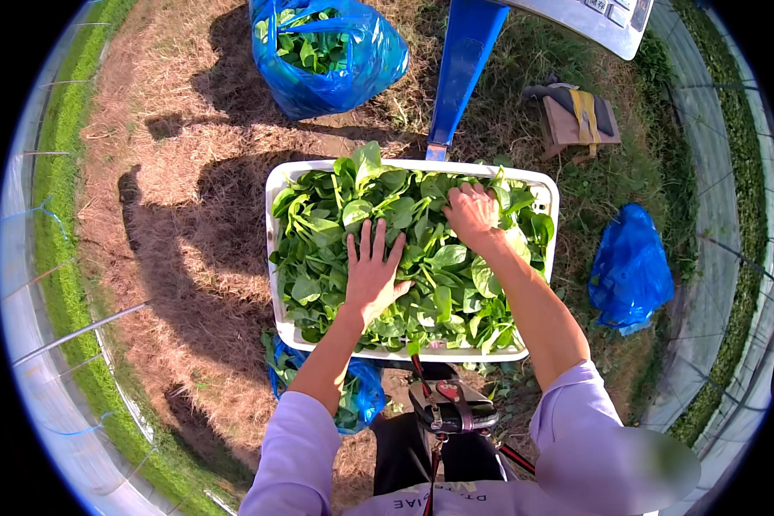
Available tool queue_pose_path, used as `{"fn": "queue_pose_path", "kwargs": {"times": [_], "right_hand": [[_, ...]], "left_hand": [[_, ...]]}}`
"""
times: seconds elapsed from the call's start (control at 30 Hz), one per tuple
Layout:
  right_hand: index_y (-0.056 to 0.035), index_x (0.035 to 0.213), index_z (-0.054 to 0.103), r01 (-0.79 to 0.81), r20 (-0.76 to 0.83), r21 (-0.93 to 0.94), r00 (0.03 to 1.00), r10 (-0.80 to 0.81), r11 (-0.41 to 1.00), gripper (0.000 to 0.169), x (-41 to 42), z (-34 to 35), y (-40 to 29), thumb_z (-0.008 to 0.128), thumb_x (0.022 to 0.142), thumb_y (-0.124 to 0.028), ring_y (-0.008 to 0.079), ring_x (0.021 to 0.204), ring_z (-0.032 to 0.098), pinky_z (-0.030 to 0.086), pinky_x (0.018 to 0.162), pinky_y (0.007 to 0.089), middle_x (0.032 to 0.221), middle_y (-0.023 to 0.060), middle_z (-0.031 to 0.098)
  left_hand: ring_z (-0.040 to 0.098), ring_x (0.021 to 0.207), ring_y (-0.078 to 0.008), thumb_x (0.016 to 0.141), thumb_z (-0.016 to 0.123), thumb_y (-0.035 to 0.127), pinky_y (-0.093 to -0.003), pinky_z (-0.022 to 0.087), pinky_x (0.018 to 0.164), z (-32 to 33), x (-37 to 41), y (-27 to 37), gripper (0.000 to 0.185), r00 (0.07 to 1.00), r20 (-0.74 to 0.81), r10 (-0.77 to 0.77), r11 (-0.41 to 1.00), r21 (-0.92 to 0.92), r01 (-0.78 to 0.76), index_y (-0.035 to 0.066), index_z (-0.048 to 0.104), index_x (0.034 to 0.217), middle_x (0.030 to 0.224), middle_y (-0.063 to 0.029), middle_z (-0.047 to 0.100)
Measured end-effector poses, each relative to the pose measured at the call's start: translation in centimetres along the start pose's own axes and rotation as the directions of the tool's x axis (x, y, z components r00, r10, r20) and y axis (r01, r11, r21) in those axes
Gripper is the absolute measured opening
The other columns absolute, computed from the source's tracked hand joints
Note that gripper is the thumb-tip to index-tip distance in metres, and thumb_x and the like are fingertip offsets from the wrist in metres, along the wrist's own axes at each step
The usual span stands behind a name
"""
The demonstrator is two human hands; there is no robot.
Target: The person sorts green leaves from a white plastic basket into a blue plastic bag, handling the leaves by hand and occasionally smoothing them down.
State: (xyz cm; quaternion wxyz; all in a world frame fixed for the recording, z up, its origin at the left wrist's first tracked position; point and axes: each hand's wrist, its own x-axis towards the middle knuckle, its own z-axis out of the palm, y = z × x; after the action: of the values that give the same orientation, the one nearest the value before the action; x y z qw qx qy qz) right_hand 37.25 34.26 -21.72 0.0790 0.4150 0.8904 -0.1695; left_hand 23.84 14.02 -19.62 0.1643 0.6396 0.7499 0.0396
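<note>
A white plastic crate (276, 258) brimming with loose leafy greens (448, 257) stands directly before me. My left hand (373, 274) lies palm down on the leaves near the middle, with its fingers spread and nothing in it. Further right and nearer the far rim, my right hand (474, 213) rests knuckles up with its fingers bent down into the greens. Leaves hide those fingertips, so whether they grip anything is not visible.
Behind the crate rises the blue post (467, 71) of a scale with a keypad panel (609, 19). Blue plastic bags of greens stand beyond (367, 64) and below the crate's near left corner (367, 387). Another blue bag (631, 271) and a strapped folding stool (580, 119) lie right on dry grass.
</note>
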Motion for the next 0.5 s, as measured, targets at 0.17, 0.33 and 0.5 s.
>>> {"fn": "queue_pose_path", "kwargs": {"times": [0.17, 0.33, 0.5], "right_hand": [[-0.0057, 0.102, 0.062, -0.038, 0.065, -0.005, 0.997, 0.038, 0.999, 0.026, 0.5, 0.7, -0.3, 0.069, 0.078, -0.015, 0.0312, 0.109, 0.056, 0.046, 0.094, 0.045, 0.11, 0.0132, 0.06], [-0.0062, 0.098, 0.061, 0.042, -0.062, -0.102, 0.997, -0.049, 0.994, 0.026, -1.1, 1.5, 0.3, 0.068, 0.073, -0.01, 0.0309, 0.105, 0.056, 0.046, 0.09, 0.0435, 0.106, 0.0137, 0.059], [-0.0078, 0.093, 0.062, -0.023, -0.049, 0.016, 0.999, 0.023, 1.0, 0.018, -0.2, 1.7, 0.9, 0.065, 0.076, -0.011, 0.0313, 0.102, 0.057, 0.047, 0.087, 0.0444, 0.102, 0.0109, 0.06]], "left_hand": [[0.016, 0.144, -0.0487, 0.066, 0.084, 0.043, -0.0661, 0.018, 0.112, 0.1, 0.2, 0.1, 0.092, 0.999, -0.04, -0.019, 0.998, -0.057, 0.016, 0.018, 0.044, 0.145, 0.156, -0.0284, 0.017], [0.015, 0.143, -0.0508, 0.067, 0.083, 0.04, -0.0637, 0.018, 0.113, -0.3, -0.6, 0.1, 0.085, 0.997, -0.072, -0.02, 0.996, -0.088, 0.014, 0.023, 0.048, 0.143, 0.156, -0.0293, 0.013], [0.015, 0.143, -0.0515, 0.067, 0.083, 0.039, -0.0629, 0.018, 0.114, -0.1, -0.2, 0.2, 0.086, 0.995, -0.102, -0.013, 0.995, -0.104, 0.003, 0.025, 0.047, 0.144, 0.156, -0.0304, 0.013]]}}
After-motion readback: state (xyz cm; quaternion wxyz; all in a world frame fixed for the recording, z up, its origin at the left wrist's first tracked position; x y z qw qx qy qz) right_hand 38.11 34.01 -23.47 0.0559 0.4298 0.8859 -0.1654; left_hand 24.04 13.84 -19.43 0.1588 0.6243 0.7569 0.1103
